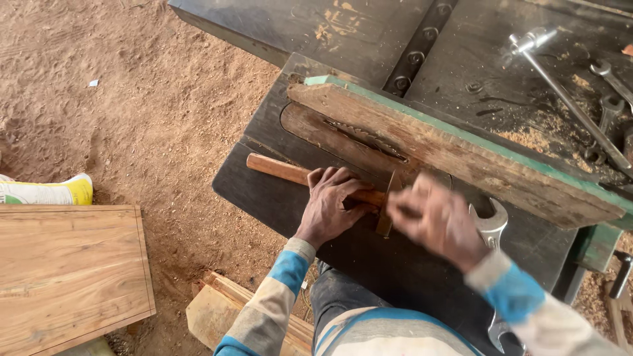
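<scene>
Hammer (310,177) position: lying across the dark metal saw table (264,191), wooden handle pointing toward the sawdust-covered ground (132,99), head end against the worn wooden fence board (448,148) with the green edge. Left hand (328,209) rests on the handle near the head, fingers curled over it in a loose closed grip. Right hand (438,221) is motion-blurred just beside the head; its fingers appear partly bent, but whether they hold anything cannot be told. A large open-ended spanner (491,224) lies on the table, partly under the right wrist. The saw blade slot (366,137) sits just behind the fence board, close to both hands. Further spanners (610,89) and a long socket wrench (567,99) lie well apart on the far side of the table. Hazards, as judged: the grip is near the head rather than at the handle end, so a strike could glance off the board toward the right hand; the right hand's nearness to the head invites a pinched finger; a slip past the fence could bring knuckles to the blade teeth; the loose spanner could be knocked off the table edge.
</scene>
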